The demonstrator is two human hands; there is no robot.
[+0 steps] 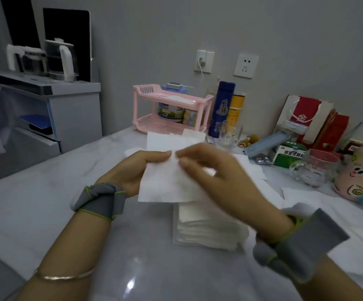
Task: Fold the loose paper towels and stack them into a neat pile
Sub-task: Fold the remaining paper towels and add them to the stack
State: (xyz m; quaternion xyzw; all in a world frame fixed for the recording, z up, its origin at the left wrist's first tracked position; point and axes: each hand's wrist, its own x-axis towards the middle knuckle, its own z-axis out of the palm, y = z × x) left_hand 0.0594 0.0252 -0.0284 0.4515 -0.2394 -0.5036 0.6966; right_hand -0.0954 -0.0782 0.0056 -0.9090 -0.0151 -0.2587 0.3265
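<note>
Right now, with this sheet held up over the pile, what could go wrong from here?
1. The left grip and right grip pinch the paper towel close together in the air, so its hanging lower part may fold crooked.
2. The stack looks uneven at its near edge; a sheet set down off-centre could make it lean.
3. The loose towels lie beside a glass cup; reaching there might knock it.

A grey band (101, 200) edged in lime-green cord wraps the left wrist, a matching band (302, 246) the right; a thin gold bangle (64, 277) rings the left forearm
</note>
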